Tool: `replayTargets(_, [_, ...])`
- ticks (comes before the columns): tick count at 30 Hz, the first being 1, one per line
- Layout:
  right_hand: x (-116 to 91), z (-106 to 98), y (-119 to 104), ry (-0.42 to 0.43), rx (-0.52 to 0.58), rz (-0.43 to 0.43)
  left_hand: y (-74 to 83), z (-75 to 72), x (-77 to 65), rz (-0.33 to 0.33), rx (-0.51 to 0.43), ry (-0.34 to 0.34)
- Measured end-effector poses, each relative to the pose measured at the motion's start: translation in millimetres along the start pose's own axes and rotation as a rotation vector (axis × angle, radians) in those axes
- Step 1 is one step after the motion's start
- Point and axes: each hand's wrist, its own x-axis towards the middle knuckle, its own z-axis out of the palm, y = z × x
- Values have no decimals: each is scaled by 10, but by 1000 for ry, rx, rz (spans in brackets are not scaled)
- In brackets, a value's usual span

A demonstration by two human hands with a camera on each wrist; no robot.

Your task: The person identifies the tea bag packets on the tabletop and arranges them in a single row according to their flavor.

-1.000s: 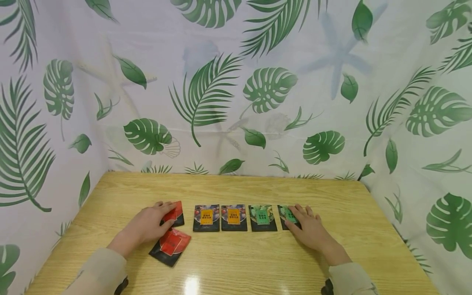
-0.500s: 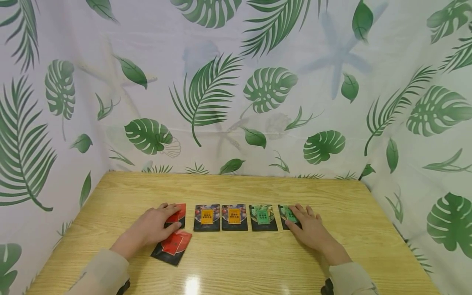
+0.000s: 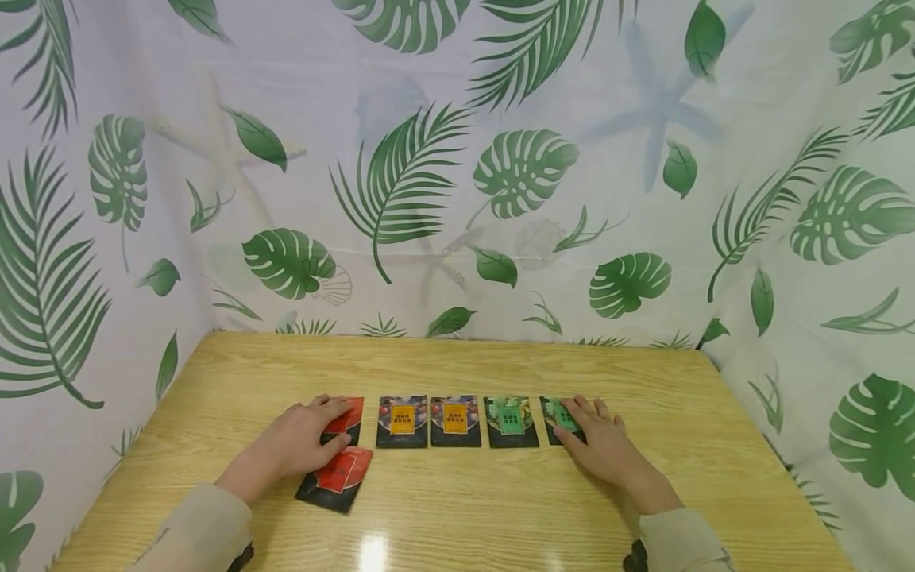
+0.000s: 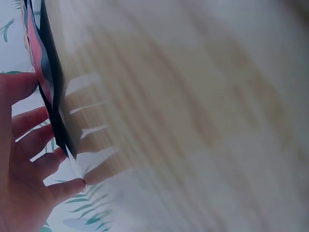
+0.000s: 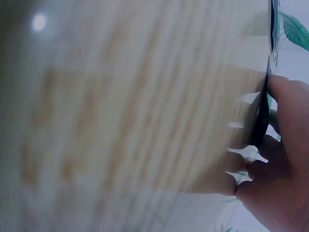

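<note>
My left hand rests on a red and black packet at the left end of a row, fingers spread over its left part and hiding much of it. Just below, a second red and black packet lies tilted, its upper edge beside my left thumb. In the left wrist view, the thumb and fingertips lie along a dark packet. My right hand rests with extended fingers on a green and black packet at the row's right end, covering its right side. The right wrist view shows that packet edge-on beneath the fingers.
Between the hands lie two packets with orange labels, one left and one right, close together. Another green-labelled packet lies beside them. All rest flat on a wood-grain table, with a leaf-print curtain behind.
My left hand has slid right, bringing the upper red packet closer to the row and straighter. The lower red packet has shifted slightly right and turned a little. The right hand stays put.
</note>
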Motion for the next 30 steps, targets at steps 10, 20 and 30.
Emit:
replayTargets(10, [-1, -14, -3, 1, 0, -1, 26, 11, 2, 10, -8, 8])
replayTargets(20, [10, 5, 30, 3, 21, -3, 54, 6, 31, 28, 3, 14])
replayTargets(30, [4, -5, 17, 7, 10, -9, 112, -21, 39, 24, 6, -1])
